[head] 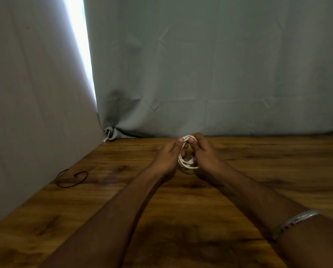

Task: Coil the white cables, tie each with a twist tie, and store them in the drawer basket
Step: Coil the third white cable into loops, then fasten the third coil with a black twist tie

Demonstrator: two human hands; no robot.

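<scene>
A white cable (188, 163) is wound into a small coil and held upright above the wooden table (123, 190), near its far edge. My left hand (168, 156) grips the coil's left side, thumb up at the top. My right hand (204, 151) grips the right side, its thumb and fingers pinching the top of the loops. The lower loops hang free between my two hands. A thin black twist tie (72, 178) lies curled on the table at the left, apart from both hands. No drawer or basket is in view.
Grey cloth (200, 74) hangs behind the table and along its left side (26, 113), with a bright gap between the two sheets. A metal bangle (295, 220) sits on my right forearm.
</scene>
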